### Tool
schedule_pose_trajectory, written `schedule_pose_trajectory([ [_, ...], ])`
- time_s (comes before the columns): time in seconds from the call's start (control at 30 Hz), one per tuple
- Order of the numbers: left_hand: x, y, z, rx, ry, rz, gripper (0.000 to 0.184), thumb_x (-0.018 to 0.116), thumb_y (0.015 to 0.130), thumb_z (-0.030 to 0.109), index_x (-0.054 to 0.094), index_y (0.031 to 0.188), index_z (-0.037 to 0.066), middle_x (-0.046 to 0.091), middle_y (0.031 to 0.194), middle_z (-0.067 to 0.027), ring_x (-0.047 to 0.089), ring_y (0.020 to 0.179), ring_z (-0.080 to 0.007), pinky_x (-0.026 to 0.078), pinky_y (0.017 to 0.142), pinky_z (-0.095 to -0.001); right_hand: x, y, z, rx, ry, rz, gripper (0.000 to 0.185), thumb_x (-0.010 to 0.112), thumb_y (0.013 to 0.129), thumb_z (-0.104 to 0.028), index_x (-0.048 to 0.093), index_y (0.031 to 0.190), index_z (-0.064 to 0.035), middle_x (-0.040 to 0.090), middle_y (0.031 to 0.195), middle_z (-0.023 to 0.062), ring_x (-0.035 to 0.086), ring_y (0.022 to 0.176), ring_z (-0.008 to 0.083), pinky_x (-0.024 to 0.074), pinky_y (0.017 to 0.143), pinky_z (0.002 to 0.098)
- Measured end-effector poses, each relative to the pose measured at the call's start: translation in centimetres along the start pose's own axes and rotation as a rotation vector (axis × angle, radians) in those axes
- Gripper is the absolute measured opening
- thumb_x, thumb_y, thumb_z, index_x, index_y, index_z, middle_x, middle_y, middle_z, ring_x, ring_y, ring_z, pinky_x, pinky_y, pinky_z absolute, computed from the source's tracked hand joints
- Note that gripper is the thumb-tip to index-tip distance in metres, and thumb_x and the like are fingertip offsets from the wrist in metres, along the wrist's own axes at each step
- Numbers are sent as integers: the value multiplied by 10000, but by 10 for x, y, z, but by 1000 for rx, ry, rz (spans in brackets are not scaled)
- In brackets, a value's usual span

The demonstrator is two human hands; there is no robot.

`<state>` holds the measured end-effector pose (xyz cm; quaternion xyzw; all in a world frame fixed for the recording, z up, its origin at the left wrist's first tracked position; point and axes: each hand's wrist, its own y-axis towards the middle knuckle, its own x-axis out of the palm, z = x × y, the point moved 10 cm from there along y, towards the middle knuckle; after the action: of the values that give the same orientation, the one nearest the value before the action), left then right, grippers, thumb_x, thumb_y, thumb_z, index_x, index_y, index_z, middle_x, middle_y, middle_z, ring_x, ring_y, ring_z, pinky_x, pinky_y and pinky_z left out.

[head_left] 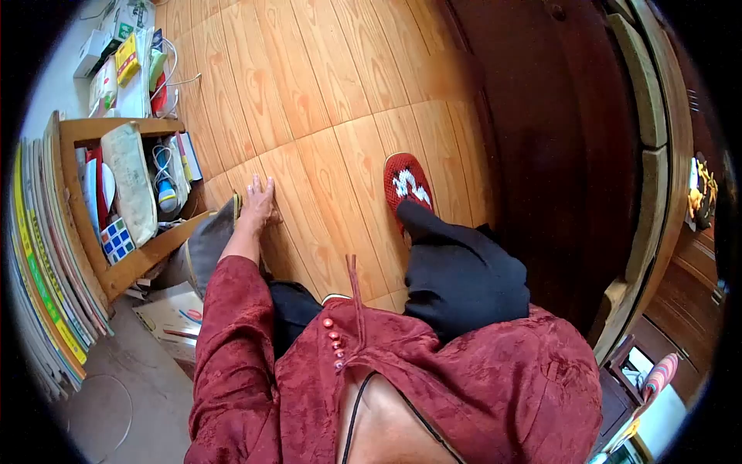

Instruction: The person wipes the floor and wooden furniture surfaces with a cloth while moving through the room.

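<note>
My left hand [257, 207] is stretched out with its fingers apart, over the wood-patterned floor [332, 93]. It holds nothing and is beside a grey cloth item [209, 247] at the edge of the open drawer [147, 263]. In the drawer lie a pale pouch [128, 182], a blue and white puzzle cube [117, 241] and a blue-and-yellow object with a white cord [165, 193]. My right hand does not show; the right sleeve [541, 371] is bent at the lower right. A red knitted slipper [406, 184] is on my right foot.
A row of upright books or magazines [46, 271] stands at the far left. Boxes and packets [126, 58] with white cables lie at the upper left. Dark wooden furniture [564, 139] with a pale wooden edge runs along the right.
</note>
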<state>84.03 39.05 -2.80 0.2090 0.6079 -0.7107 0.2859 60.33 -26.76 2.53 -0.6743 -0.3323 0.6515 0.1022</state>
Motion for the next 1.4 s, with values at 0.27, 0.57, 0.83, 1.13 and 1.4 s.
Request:
schedule_pose_trajectory([
  [0.27, -2, 0, 6, -110, -55, -97, 1100, 846, 626, 193, 187, 1505, 140, 27, 1560, -251, 211, 1375, -515, 373, 1065, -515, 17, 7, -154, -74, 314, 127, 587, 430, 921, -413, 501, 1320, 11, 540, 1329, 150, 508, 1195, 296, 418, 966, 385],
  [0.57, -6, -4, 10, -162, -79, -122, 1163, 884, 587, 233, 180, 1502, 96, 32, 1559, -252, 191, 1383, -510, 364, 1083, -500, 64, 92, -456, -348, 441, 99, 575, 442, 909, -426, 476, 1324, -30, 490, 1364, 168, 466, 1237, 324, 410, 968, 427],
  [0.83, -1, -3, 12, -176, -66, -110, 1126, 863, 620, 282, 193, 1487, 21, 41, 1542, -295, 177, 1375, -537, 349, 1088, -504, 87, 78, -735, -511, -114, 301, 736, 544, 841, -396, 291, 1448, -67, 339, 1468, 222, 352, 1334, 392, 358, 1042, 499],
  [1.13, -3, -4, 17, -159, -82, -96, 1139, 861, 621, 301, 184, 1485, -6, 12, 1536, -314, 141, 1372, -563, 319, 1107, -494, 146, -7, -850, -1145, 243, 6, 463, 596, 715, -271, 624, 1142, -94, 670, 1033, 210, 642, 997, 340, 500, 871, 386],
  [1.4, -4, -6, 15, -201, -141, -71, 1145, 856, 632, 320, 165, 1502, 43, -7, 1559, -259, 132, 1399, -513, 317, 1115, -485, 67, 7, -700, -1147, 342, 182, 569, 547, 807, -135, 410, 1357, -79, 500, 1274, 234, 454, 1202, 392, 347, 1031, 463],
])
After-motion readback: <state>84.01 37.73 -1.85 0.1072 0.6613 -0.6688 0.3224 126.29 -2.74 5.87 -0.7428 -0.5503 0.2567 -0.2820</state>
